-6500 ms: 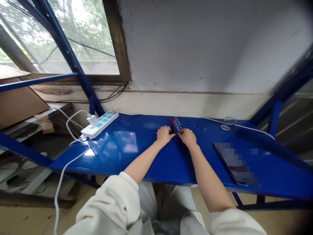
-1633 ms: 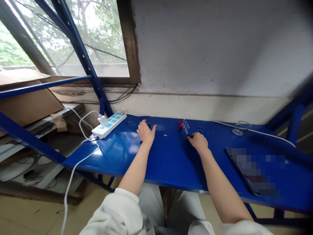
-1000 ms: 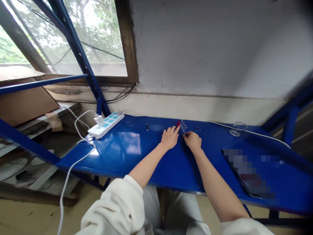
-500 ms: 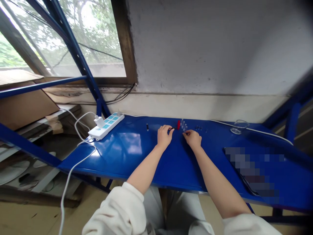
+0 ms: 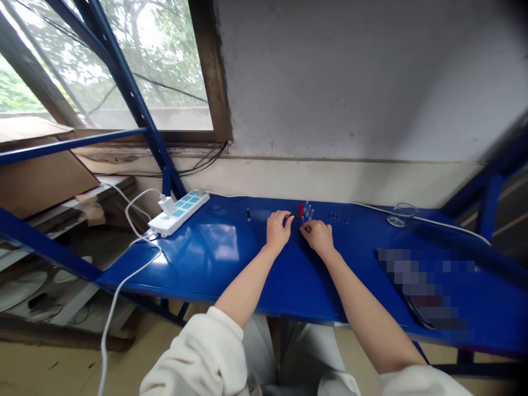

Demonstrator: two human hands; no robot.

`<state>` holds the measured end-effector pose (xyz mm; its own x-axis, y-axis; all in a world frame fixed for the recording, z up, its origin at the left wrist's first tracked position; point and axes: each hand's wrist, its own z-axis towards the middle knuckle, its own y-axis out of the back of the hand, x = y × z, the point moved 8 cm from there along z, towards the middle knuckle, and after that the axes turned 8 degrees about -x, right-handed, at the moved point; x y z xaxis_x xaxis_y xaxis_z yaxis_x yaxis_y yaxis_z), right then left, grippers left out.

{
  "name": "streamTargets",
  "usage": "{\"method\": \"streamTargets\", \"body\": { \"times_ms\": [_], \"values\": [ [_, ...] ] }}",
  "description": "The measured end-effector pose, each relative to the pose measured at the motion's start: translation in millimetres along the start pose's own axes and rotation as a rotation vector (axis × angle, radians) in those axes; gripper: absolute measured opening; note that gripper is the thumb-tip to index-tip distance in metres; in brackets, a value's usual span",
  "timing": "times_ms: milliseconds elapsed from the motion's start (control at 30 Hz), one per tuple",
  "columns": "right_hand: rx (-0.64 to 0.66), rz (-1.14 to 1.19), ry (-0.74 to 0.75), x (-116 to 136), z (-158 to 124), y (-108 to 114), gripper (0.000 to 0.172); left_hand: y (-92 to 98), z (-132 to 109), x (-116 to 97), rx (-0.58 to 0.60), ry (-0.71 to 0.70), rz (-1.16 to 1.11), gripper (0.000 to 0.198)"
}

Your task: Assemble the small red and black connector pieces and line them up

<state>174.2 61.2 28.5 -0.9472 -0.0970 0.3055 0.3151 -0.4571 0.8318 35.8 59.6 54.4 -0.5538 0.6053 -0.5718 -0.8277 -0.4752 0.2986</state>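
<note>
My left hand [image 5: 279,230] rests over the blue tabletop with thumb and fingers pinched on a thin dark stick-like piece [image 5: 295,216]. Close by on the right, my right hand [image 5: 319,236] has its fingertips closed together; whatever they hold is too small to make out. Just beyond the fingers stands a small red piece [image 5: 301,209], beside several clear little tubes [image 5: 308,211]. A short black cylinder [image 5: 248,214] stands upright left of my left hand. Several tiny dark pieces [image 5: 335,215] lie to the right of the tubes.
A white power strip [image 5: 180,212] with a plugged-in adapter sits at the table's left end, its cable hanging over the edge. Toward the right are a clear round cup [image 5: 398,220] and a dark, blurred-out flat object [image 5: 421,291]. A white cable follows the wall.
My right hand has moved left, nearer to my left hand and the dark piece. My left hand stays almost still.
</note>
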Motion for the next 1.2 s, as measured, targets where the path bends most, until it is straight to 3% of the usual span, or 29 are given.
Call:
{"method": "streamTargets", "body": {
  "times_ms": [200, 433, 733, 867, 1200],
  "values": [
    [0.017, -0.023, 0.036, 3, -1, 1, 0.017, 0.6, 0, -4, 0.007, -0.015, -0.005, 0.019],
    [-0.015, -0.093, 0.054, 5, -1, 5, 0.015, -3.2, -2, -23, 0.126, -0.117, -0.033, 0.030],
    [-0.100, -0.041, 0.043, 7, 0, 14, 0.017, -11.4, -7, -22, 0.200, -0.160, -0.015, 0.031],
    [-0.121, -0.021, 0.046, 8, -1, 16, 0.016, -10.7, -6, -20, 0.177, -0.134, -0.032, 0.028],
    [-0.070, -0.021, 0.106, 13, -2, 13, 0.015, -13.2, -4, -16, 0.179, -0.103, -0.058, 0.019]
  ]
}}
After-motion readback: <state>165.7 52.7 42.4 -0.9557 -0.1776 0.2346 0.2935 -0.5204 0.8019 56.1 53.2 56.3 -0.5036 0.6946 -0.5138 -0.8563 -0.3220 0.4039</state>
